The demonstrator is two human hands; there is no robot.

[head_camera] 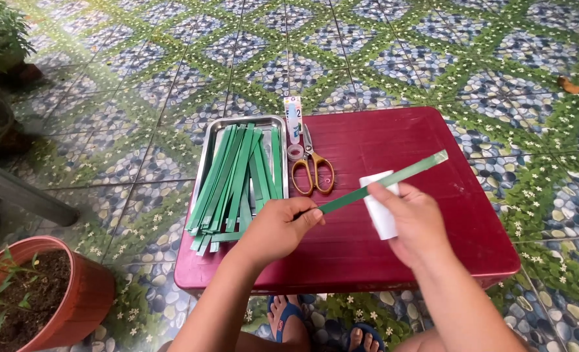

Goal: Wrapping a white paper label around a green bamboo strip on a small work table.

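The left hand (278, 228) pinches the near end of a green strip (394, 177). The strip runs up to the right across the right hand (414, 221), whose closed fingers hold it together with a white tube (381, 214).

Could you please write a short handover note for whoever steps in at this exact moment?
Left hand: pinching the near end of one green strip.
Right hand: holding that strip further along, together with a white piece; what the piece is cannot be told.
The strip runs slantwise above the red table.
The remaining green strips are piled in the metal tray on the left; scissors, a small tape roll and a tube lie beside it.
Done: one strip taken up. Left: the pile in the tray looks untouched.
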